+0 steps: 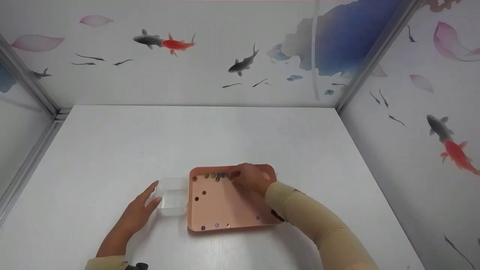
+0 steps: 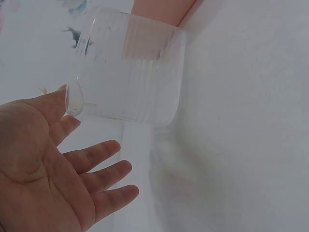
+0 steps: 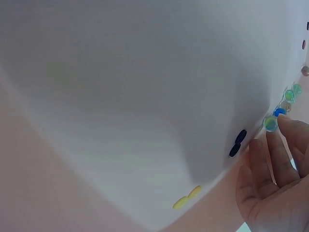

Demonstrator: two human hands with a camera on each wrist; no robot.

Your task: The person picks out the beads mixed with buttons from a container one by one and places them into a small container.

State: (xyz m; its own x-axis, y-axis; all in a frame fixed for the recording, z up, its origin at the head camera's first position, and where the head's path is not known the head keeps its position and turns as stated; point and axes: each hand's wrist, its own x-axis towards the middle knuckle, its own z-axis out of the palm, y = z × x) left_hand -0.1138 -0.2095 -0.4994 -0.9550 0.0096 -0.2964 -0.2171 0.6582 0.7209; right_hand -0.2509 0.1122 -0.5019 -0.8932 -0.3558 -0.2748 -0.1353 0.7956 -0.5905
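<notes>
In the head view a pink tray (image 1: 228, 204) holds several small glass marbles (image 1: 213, 175). My right hand (image 1: 250, 178) reaches in at the far edge. Its fingertips meet a green-blue marble (image 3: 271, 123) at the end of a short row; the thumb lies beside a blue marble (image 3: 279, 111). It appears to pinch the green-blue one. Left of the tray stands a clear plastic container (image 1: 173, 200), with no contents visible. My left hand (image 1: 139, 210) touches its left side with thumb and forefinger, while the other fingers (image 2: 111, 200) spread loosely beneath in the left wrist view.
Brown marbles (image 1: 204, 192) lie at the tray's left side, and blue marbles (image 1: 203, 227) sit along its near edge. In the right wrist view, dark ovals (image 3: 237, 143) and yellow ovals (image 3: 187, 197) show. Fish-printed panels (image 1: 187, 82) enclose the white table (image 1: 123, 150).
</notes>
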